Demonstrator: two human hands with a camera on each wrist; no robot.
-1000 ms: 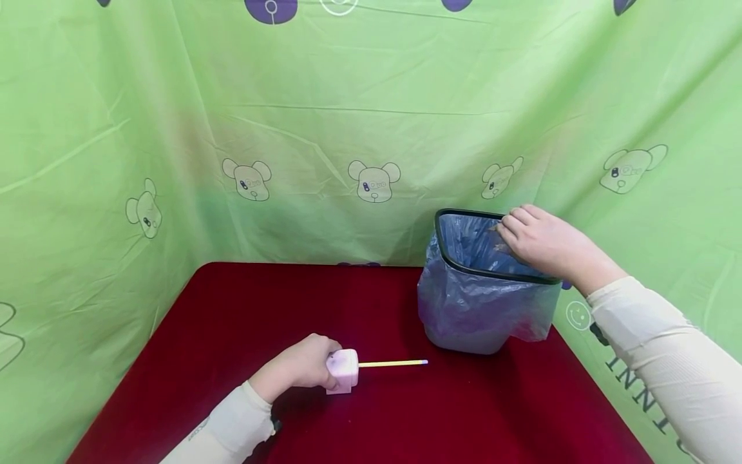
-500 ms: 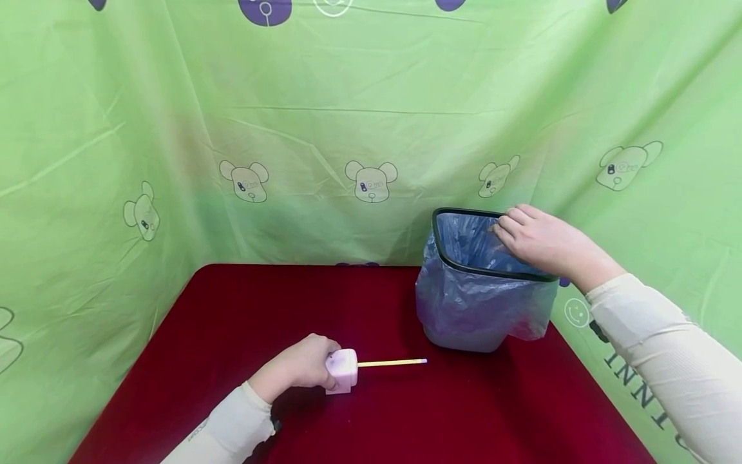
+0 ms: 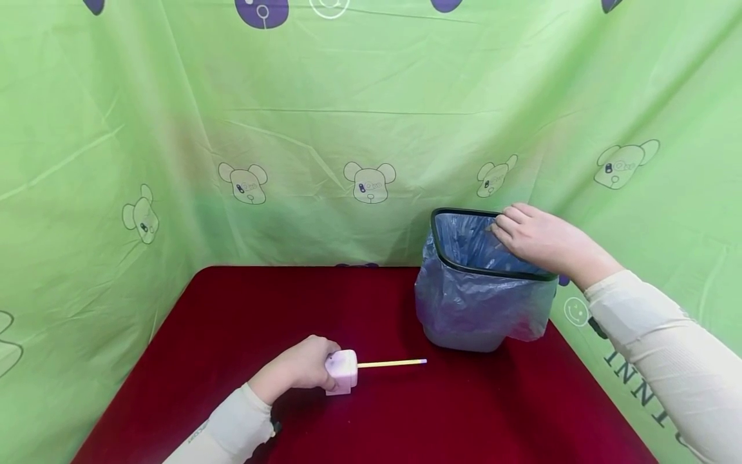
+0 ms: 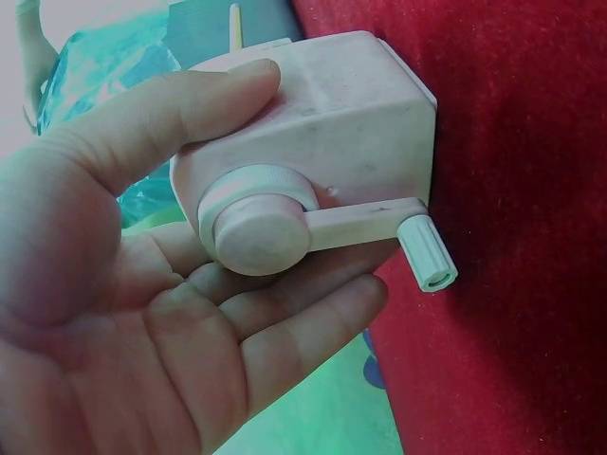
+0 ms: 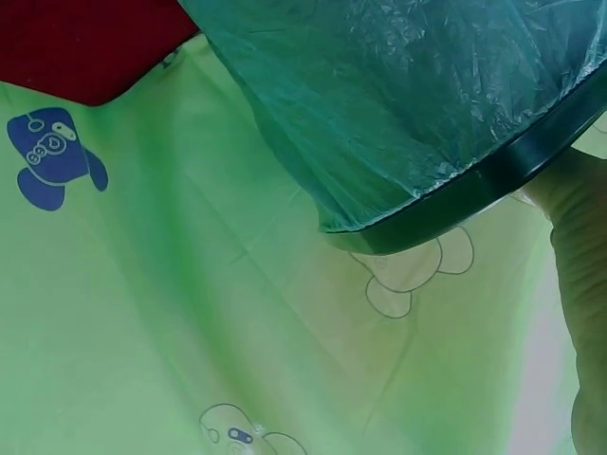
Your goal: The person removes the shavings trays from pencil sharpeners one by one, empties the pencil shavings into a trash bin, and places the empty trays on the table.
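My left hand (image 3: 310, 363) had a pinkish crank sharpener (image 3: 344, 370) between thumb and fingers at the red bench (image 3: 440, 412), yellow pencil (image 3: 391, 363) poking out rightward. Right hand (image 3: 540, 240) was over the bagged bin (image 3: 481, 299)'s rim; couldn't tell from my end if it held anything.

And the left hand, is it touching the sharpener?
Touching: the left wrist view shows the left hand with its thumb resting on the sharpener.

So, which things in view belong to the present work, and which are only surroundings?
Belonging to the job, it appears:
hand-crank pencil sharpener, held in the left hand
yellow pencil, sticking out of it
bag-lined wastebasket, right hand at its opening

Only around it:
red tablecloth
green bear-print curtain
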